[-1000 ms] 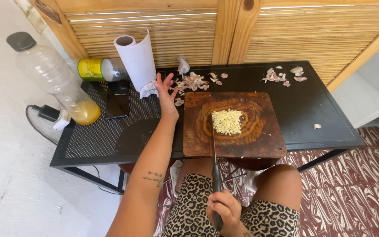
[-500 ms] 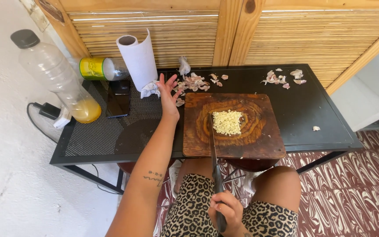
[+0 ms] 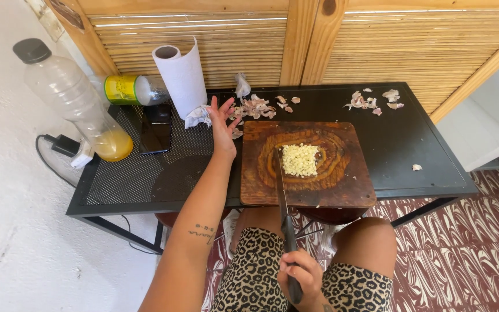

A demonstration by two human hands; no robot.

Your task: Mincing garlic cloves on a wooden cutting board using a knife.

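Observation:
My left hand reaches over the black table with its fingers spread, holding nothing, close to the torn end of a paper towel roll and a heap of garlic skins. My right hand rests above my lap, closed around the dark handle of a long knife. The blade points away from me and lies over the near edge of a round-grained wooden cutting board. A small pile of chopped garlic sits in the middle of the board, just right of the blade tip.
On the black mesh-topped table stand a tall plastic bottle of yellow liquid, a lying tin can and a dark phone. More garlic skins lie at the back right. A charger and cable hang off the left edge.
My left hand has shifted slightly toward the paper towel and garlic skins. The knife and right hand have hardly moved.

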